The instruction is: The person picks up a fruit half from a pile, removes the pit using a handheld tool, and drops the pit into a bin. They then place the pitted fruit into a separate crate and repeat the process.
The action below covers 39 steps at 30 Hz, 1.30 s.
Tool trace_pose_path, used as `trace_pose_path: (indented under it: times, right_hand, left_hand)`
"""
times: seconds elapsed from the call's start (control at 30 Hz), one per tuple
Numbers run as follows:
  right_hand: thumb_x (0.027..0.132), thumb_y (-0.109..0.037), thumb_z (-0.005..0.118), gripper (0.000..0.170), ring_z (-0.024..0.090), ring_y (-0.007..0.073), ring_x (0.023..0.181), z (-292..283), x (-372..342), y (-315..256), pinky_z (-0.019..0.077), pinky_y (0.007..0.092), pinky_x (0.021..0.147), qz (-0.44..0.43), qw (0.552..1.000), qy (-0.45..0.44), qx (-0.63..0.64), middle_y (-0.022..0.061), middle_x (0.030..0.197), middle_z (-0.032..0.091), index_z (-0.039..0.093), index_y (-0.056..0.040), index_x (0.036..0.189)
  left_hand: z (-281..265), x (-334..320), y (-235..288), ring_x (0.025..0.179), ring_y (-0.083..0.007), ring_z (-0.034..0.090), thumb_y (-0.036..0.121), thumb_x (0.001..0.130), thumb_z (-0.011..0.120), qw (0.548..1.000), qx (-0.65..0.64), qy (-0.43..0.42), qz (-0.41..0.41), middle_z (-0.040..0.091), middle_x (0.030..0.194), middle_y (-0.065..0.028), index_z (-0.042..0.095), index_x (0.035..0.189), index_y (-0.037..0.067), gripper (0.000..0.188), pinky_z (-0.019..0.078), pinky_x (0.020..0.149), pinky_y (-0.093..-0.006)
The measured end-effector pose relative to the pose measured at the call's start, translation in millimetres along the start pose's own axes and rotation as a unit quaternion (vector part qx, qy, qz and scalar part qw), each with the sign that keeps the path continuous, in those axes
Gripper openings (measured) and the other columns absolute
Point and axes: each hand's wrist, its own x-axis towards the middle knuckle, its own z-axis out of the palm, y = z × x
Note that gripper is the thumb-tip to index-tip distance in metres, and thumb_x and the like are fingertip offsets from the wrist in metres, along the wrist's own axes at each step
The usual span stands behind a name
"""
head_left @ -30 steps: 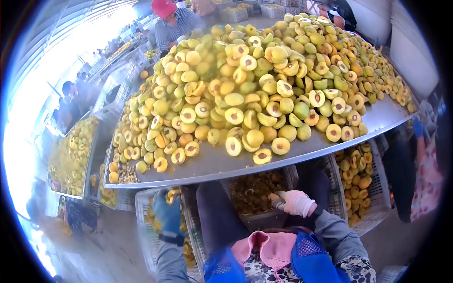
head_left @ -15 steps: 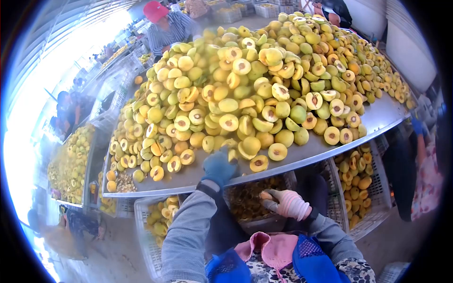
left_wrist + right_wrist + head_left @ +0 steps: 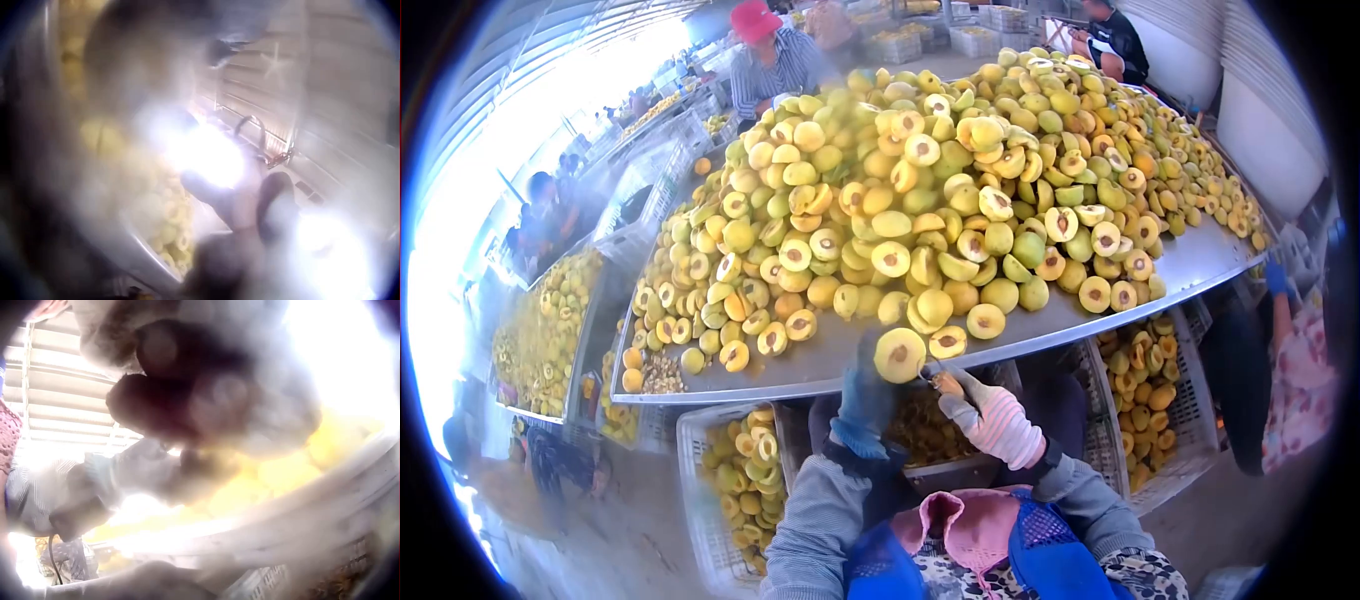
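In the head view my left hand [image 3: 864, 405], in a blue glove, holds up a halved peach [image 3: 899, 355], its yellow cut face showing, near the table's front edge. Close beside it, my right hand [image 3: 998, 420], in a pale striped glove with grey fingertips, grips a small pitting tool [image 3: 945, 381] with a brownish handle and a thin curved metal tip. That tip is right by the fruit's lower edge. A large heap of peach halves [image 3: 960, 200], many with brown pits in them, covers the metal table [image 3: 820, 350]. Both wrist views are blurred and glaring.
A crate [image 3: 700, 500] of peach halves stands at lower left, and another crate [image 3: 1190, 440] at right. Between the knees sits a bin [image 3: 945, 470] of brownish scraps. A small pile of pits [image 3: 662, 374] lies at the table's left corner. A person in a red cap [image 3: 755, 20] works behind.
My left hand went from over the left crate up to the table's front and picked up a peach half. My right hand moved up and left with the tool, towards the fruit.
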Motion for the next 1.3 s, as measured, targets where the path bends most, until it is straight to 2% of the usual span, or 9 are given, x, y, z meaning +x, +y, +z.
trace_pose_path:
  times: [0.13, 0.27, 0.63, 0.83, 0.9, 0.93, 1.17, 1.27, 1.3]
  right_hand:
    - [0.095, -0.041, 0.058, 0.054, 0.064, 0.0428, 0.068, 5.4, -6.6, 4.3, 0.0486, 0.0485, 0.060, 0.007, 1.000, -0.002, -0.022, 0.0243, 0.074, 0.065, 0.050, -0.0062, 0.136]
    - [0.096, -0.039, 0.058, 0.056, 0.065, 0.0410, 0.067, -2.7, -8.9, -1.4, 0.0495, 0.0472, 0.059, 0.018, 0.997, -0.016, -0.068, 0.0229, 0.075, 0.066, 0.048, -0.0051, 0.138]
    - [0.093, -0.037, 0.058, 0.056, 0.064, 0.0394, 0.063, 3.0, -18.2, 27.9, 0.0476, 0.0490, 0.056, -0.031, 0.985, -0.035, -0.165, 0.0198, 0.070, 0.065, 0.043, -0.0027, 0.135]
    - [0.096, -0.033, 0.058, 0.051, 0.066, 0.0322, 0.065, -9.3, -18.1, 2.6, 0.0495, 0.0430, 0.059, 0.025, 0.980, -0.133, -0.144, 0.0179, 0.073, 0.066, 0.048, 0.0026, 0.130]
    - [0.098, -0.033, 0.057, 0.046, 0.066, 0.0229, 0.074, -14.0, -21.3, -7.0, 0.0508, 0.0374, 0.066, 0.138, 0.964, -0.182, 0.139, 0.0132, 0.080, 0.067, 0.053, 0.0038, 0.126]
    - [0.099, -0.033, 0.056, 0.045, 0.066, 0.0182, 0.078, -16.7, -24.2, -13.7, 0.0514, 0.0347, 0.069, 0.191, 0.920, -0.200, 0.278, 0.0109, 0.083, 0.068, 0.056, 0.0043, 0.123]
    - [0.099, -0.035, 0.057, 0.045, 0.064, 0.0146, 0.090, -18.6, -32.6, -21.2, 0.0514, 0.0318, 0.077, 0.218, 0.886, -0.199, 0.357, 0.0098, 0.094, 0.070, 0.060, 0.0048, 0.120]
    - [0.100, -0.034, 0.056, 0.043, 0.066, 0.0164, 0.095, -27.7, -23.6, -17.0, 0.0522, 0.0322, 0.081, 0.109, 0.966, -0.230, 0.050, 0.0122, 0.099, 0.071, 0.060, 0.0036, 0.121]
    - [0.100, -0.031, 0.056, 0.041, 0.066, 0.0177, 0.097, -25.9, -26.7, -12.5, 0.0515, 0.0328, 0.084, 0.124, 0.955, -0.239, 0.122, 0.0109, 0.102, 0.071, 0.060, 0.0025, 0.122]
  left_hand:
    - [2.4, -19.9, -12.7, 0.094, -0.0328, 0.065, 0.009, 0.087, 0.070, 0.891, 0.405, 0.007, 0.204, 0.063, 0.105, -0.0175, 0.054, 0.125, 0.000, 0.043, 0.0556, 0.079, -0.0382]
    - [14.4, -30.1, -12.1, 0.096, -0.0360, 0.064, 0.007, 0.084, 0.072, 0.860, 0.437, -0.009, 0.262, 0.065, 0.108, -0.0199, 0.057, 0.121, -0.002, 0.041, 0.0534, 0.080, -0.0400]
    - [41.5, -39.3, -14.1, 0.090, -0.0323, 0.068, 0.019, 0.086, 0.072, 0.963, 0.222, 0.000, 0.152, 0.068, 0.102, -0.0181, 0.058, 0.117, -0.001, 0.039, 0.0543, 0.078, -0.0396]
    - [48.8, -42.8, -9.6, 0.084, -0.0250, 0.069, 0.037, 0.096, 0.058, 0.828, 0.444, 0.016, 0.343, 0.068, 0.097, -0.0140, 0.061, 0.113, -0.003, 0.043, 0.0562, 0.074, -0.0386]
    - [65.0, -49.3, 11.4, 0.084, -0.0244, 0.069, 0.031, 0.097, 0.058, 0.993, 0.057, 0.004, 0.099, 0.069, 0.098, -0.0141, 0.063, 0.111, -0.004, 0.039, 0.0564, 0.075, -0.0372]
    - [69.4, -52.1, 17.4, 0.084, -0.0241, 0.069, 0.028, 0.097, 0.058, 0.988, -0.148, -0.002, -0.037, 0.070, 0.098, -0.0142, 0.064, 0.111, -0.005, 0.037, 0.0565, 0.076, -0.0366]
    - [52.4, -45.2, 17.0, 0.088, -0.0195, 0.067, 0.016, 0.096, 0.058, 0.987, -0.045, -0.154, -0.001, 0.071, 0.097, -0.0150, 0.069, 0.105, -0.006, 0.026, 0.0545, 0.083, -0.0321]
    - [52.7, -44.5, 16.0, 0.089, -0.0188, 0.067, 0.006, 0.091, 0.062, 0.980, 0.082, -0.171, 0.057, 0.072, 0.100, -0.0151, 0.070, 0.105, -0.005, 0.021, 0.0537, 0.084, -0.0312]
    - [54.2, -46.7, 14.0, 0.090, -0.0189, 0.067, 0.004, 0.089, 0.063, 0.971, 0.128, -0.180, 0.094, 0.072, 0.101, -0.0151, 0.070, 0.106, -0.005, 0.021, 0.0535, 0.085, -0.0313]
